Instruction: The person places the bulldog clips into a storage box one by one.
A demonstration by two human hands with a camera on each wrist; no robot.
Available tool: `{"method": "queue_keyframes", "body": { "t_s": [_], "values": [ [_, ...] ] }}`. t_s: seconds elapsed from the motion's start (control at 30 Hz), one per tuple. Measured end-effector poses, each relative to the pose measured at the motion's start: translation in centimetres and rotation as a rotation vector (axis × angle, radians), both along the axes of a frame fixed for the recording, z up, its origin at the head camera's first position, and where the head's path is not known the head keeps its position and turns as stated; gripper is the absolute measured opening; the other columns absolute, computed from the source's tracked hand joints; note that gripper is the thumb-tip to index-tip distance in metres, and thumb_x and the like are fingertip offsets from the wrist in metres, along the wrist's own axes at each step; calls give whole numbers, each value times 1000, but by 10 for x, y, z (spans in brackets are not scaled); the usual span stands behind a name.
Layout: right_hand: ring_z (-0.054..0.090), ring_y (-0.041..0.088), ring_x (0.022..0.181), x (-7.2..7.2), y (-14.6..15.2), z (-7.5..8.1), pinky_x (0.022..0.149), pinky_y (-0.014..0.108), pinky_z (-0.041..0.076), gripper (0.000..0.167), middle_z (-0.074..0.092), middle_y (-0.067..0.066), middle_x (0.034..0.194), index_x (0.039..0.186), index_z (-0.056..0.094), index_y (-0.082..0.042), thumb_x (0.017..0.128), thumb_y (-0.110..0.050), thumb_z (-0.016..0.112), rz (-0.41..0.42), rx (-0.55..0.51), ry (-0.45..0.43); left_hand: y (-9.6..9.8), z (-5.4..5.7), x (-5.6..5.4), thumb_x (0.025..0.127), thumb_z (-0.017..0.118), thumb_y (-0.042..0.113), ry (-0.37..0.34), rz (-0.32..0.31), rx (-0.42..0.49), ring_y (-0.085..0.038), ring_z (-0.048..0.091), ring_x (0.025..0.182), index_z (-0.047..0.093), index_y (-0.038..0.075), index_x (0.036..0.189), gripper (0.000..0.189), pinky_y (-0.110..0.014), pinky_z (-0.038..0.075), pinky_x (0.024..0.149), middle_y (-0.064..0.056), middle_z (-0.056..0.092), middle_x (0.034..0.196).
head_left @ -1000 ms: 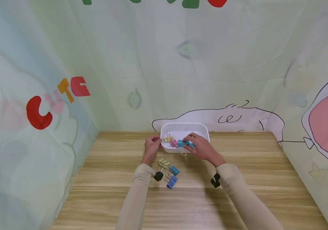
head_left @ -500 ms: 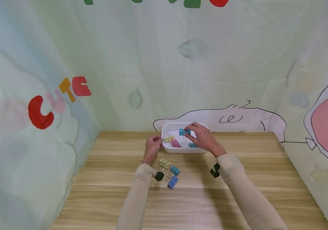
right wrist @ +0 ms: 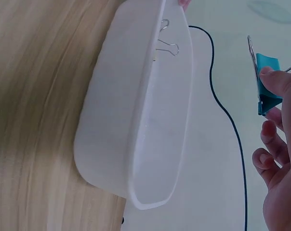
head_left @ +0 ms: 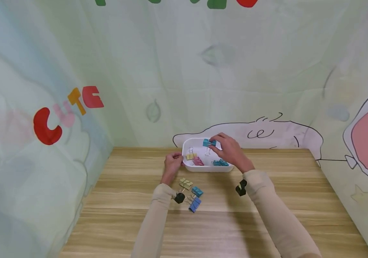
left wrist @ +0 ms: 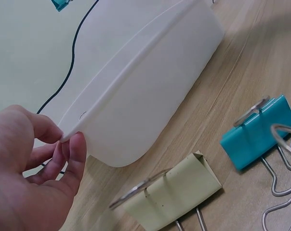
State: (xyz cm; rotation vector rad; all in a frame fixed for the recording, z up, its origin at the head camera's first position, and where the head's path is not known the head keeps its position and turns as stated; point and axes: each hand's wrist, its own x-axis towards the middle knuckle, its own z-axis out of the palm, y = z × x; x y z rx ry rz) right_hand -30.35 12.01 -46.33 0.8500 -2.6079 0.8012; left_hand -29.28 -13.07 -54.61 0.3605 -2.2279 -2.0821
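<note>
My right hand (head_left: 230,150) pinches a teal binder clip (right wrist: 268,82) between thumb and fingers, held up above the white plastic box (head_left: 208,169). With thumb and fingertips, my left hand (left wrist: 42,163) pinches the box's rim at its left end. Inside the box lie a yellow binder clip (head_left: 190,156), a pink binder clip (head_left: 198,161) and teal binder clips (head_left: 220,162); how many teal ones there are is hard to tell. On the table in front of the box are a pale yellow binder clip (left wrist: 172,197), a teal-blue binder clip (left wrist: 261,132) and a blue binder clip (head_left: 195,204).
The wooden table (head_left: 122,222) runs back to a printed cloth backdrop (head_left: 138,71), which the box stands close against. More cloth hangs at both sides. A black wrist camera (head_left: 179,197) is near the loose clips, another black camera (head_left: 241,188) under the right wrist.
My right hand has lifted the teal binder clip from the box's front edge, up and slightly back. Teal clips inside the box have come into sight. The left hand stays at the rim.
</note>
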Motion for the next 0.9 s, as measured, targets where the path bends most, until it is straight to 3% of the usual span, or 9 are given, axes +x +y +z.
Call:
{"method": "queue_keyframes", "body": {
  "t_s": [0.17, 0.27, 0.47, 0.63, 0.77, 0.9],
  "values": [
    [65, 36, 111, 4, -2, -2, 98, 55, 57, 62, 53, 17, 142, 145, 59, -12, 92, -37, 80, -34, 57, -92, 1, 1, 2, 95, 60, -4, 5, -2, -7, -22, 66, 77, 64, -17, 122, 30, -45, 64, 82, -34, 66, 118],
    [65, 37, 112, 5, -2, -2, 98, 57, 57, 70, 48, 16, 146, 149, 55, -15, 90, -43, 81, -23, 78, -114, 1, 2, 2, 95, 60, -4, 1, 1, -6, -27, 67, 80, 64, -17, 122, 30, -43, 65, 80, -34, 66, 117],
    [65, 31, 105, 8, -2, -1, 91, 51, 61, 68, 51, 14, 144, 147, 56, -16, 91, -45, 80, 9, 75, -83, 1, 3, 3, 97, 59, -3, -16, 3, -13, -35, 67, 89, 63, -16, 124, 30, -47, 64, 84, -32, 66, 118],
    [65, 26, 95, 12, -3, 0, 84, 44, 62, 65, 53, 14, 143, 146, 58, -14, 92, -44, 79, 32, 73, -81, 1, 2, 2, 98, 59, -3, -16, -3, -10, -34, 67, 88, 63, -17, 124, 30, -51, 62, 88, -33, 65, 119],
    [64, 27, 103, 18, -5, -3, 91, 47, 60, 63, 56, 14, 140, 144, 60, -11, 91, -41, 80, 56, 75, -87, 2, 2, 1, 97, 59, -4, -13, -2, 4, -35, 66, 88, 62, -17, 124, 30, -54, 61, 90, -34, 65, 119],
    [64, 26, 101, 24, -7, -11, 88, 45, 61, 61, 58, 13, 137, 142, 61, -11, 91, -37, 81, 80, 78, -88, 2, 1, 1, 97, 59, -5, -10, -2, 16, -34, 66, 86, 62, -18, 124, 30, -52, 62, 87, -35, 65, 118]
  ]
}}
